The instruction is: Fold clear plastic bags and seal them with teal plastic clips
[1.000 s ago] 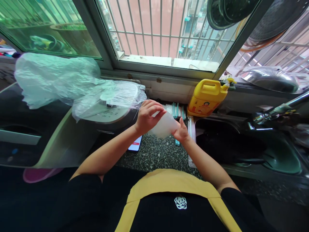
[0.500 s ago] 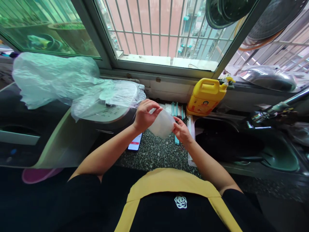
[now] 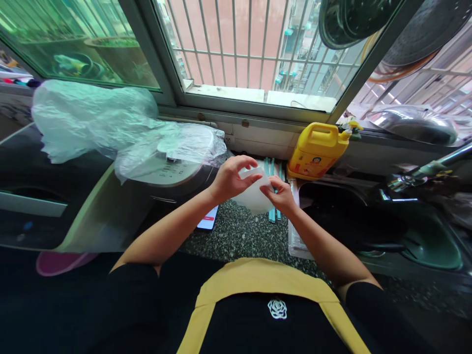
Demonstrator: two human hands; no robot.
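Observation:
A small translucent white plastic bag (image 3: 254,196) is stretched between my two hands above the counter. My left hand (image 3: 233,176) curls over its upper left edge, with a gap showing between thumb and forefinger; its other fingertips are hidden. At the bag's right edge, my right hand (image 3: 280,195) pinches the film between thumb and fingers. Thin light-blue strips (image 3: 272,214) lie behind and below the bag, partly covered by it. Just under my left forearm is a phone (image 3: 208,219) with a lit screen.
A yellow jug (image 3: 312,151) stands by the wall, beside a clear plastic tray (image 3: 295,245). At right is the sink with a dark pan (image 3: 350,216) and a faucet (image 3: 409,179). Plastic-covered appliances (image 3: 162,172) occupy the left. Speckled counter (image 3: 236,233) shows below my hands.
My hands have come closer together, the right thumb moving left over the bag. My left thumb and forefinger have spread further apart. The view has shifted slightly.

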